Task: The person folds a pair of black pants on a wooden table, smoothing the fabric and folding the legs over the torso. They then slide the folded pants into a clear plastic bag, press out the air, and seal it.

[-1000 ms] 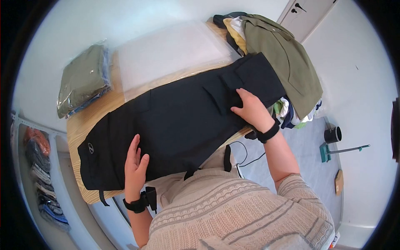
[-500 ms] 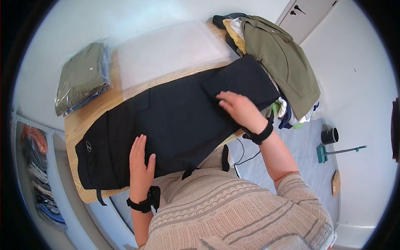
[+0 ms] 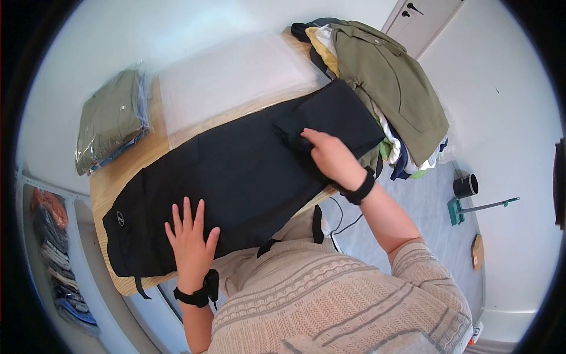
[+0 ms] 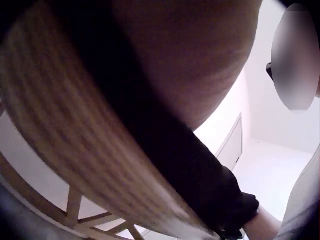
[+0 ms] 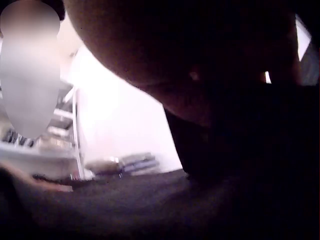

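A black garment (image 3: 236, 171) lies lengthwise over the wooden table (image 3: 101, 183), its right end folded back in a dark flap (image 3: 348, 118). My left hand (image 3: 193, 248) rests flat on the garment's near left part with its fingers spread. At the inner edge of the flap, my right hand (image 3: 335, 159) has its fingers curled and grips the cloth; its thumb is hidden. In the left wrist view the hand (image 4: 195, 55) shows large above the black cloth (image 4: 160, 145). The right wrist view is dark, with cloth (image 5: 120, 205) below the hand (image 5: 150, 45).
Clear plastic sheets (image 3: 236, 76) lie along the table's back. A bagged olive garment (image 3: 112, 118) is at the back left. A heap of clothes with an olive garment (image 3: 395, 88) on top stands at the right end. Shelves (image 3: 35, 248) are at the left.
My right hand has moved left, and the garment's right end has folded inward with the flap's edge now in its fingers. My left hand has spread its fingers on the cloth.
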Tool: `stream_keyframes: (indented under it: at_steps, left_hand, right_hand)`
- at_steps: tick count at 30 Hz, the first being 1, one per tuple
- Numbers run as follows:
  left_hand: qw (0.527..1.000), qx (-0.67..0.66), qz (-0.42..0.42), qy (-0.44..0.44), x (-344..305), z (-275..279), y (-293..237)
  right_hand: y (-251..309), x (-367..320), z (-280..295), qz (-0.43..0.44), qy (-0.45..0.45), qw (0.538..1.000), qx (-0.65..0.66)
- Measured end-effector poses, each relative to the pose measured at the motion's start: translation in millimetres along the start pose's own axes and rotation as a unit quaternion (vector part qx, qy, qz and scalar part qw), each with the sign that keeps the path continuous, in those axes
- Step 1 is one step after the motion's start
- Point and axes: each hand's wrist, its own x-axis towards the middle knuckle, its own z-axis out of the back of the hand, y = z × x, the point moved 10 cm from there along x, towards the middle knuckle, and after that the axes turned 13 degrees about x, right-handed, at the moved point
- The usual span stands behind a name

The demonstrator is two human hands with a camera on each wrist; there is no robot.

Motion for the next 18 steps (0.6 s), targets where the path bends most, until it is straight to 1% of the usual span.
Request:
stream_keyframes:
  at_steps: [1,2,3,4,5,6,7,8,9,11,12,13,14,15,17,18]
  left_hand:
    - [1.000,0.000,0.001,-0.003,-1,2,6]
    - [1.000,0.004,0.002,0.002,-4,2,14]
    - [1.000,0.007,0.003,0.008,-6,0,22]
    - [1.000,0.008,0.003,0.014,-8,-3,33]
    - [1.000,0.008,0.003,0.015,-10,-4,43]
    - [1.000,-0.001,0.008,0.010,-12,-3,54]
    - [1.000,-0.011,0.013,0.003,-14,-2,62]
    - [0.999,-0.018,0.026,0.014,-15,-2,71]
    - [0.999,-0.019,0.025,0.013,-15,-3,75]
    - [0.999,-0.020,0.030,0.009,-16,-5,84]
    - [0.999,-0.015,0.030,0.006,-16,-5,84]
    - [0.999,-0.016,0.029,0.007,-16,-6,84]
    - [1.000,-0.009,0.029,0.006,-16,-6,83]
    - [1.000,-0.002,0.030,0.005,-16,-6,83]
    - [1.000,-0.001,0.028,0.005,-15,-6,82]
    - [1.000,0.001,0.028,0.005,-16,-6,82]
  right_hand:
    - [2,5,19,-0.030,-0.025,0.997,0.062]
    - [8,7,44,-0.073,-0.064,0.992,0.082]
    - [-5,9,65,-0.118,-0.050,0.988,0.087]
    - [-15,-2,95,-0.225,-0.132,0.953,0.154]
    - [-40,3,110,-0.116,-0.175,0.907,0.366]
    - [-43,-6,140,-0.143,-0.212,0.903,0.344]
    - [-81,-8,166,-0.086,-0.229,0.860,0.448]
    - [-101,-14,177,-0.121,-0.268,0.740,0.605]
    - [-92,-22,193,-0.121,-0.321,0.719,0.604]
    - [-119,-42,214,-0.127,-0.398,0.694,0.587]
    - [-141,-47,219,-0.127,-0.399,0.694,0.585]
    - [-178,-60,217,-0.173,-0.429,0.664,0.588]
    - [-198,-72,211,-0.220,-0.457,0.630,0.588]
    - [-207,-79,209,-0.220,-0.459,0.630,0.587]
    - [-188,-70,192,-0.174,-0.383,0.621,0.662]
    - [-184,-70,186,-0.192,-0.371,0.617,0.667]
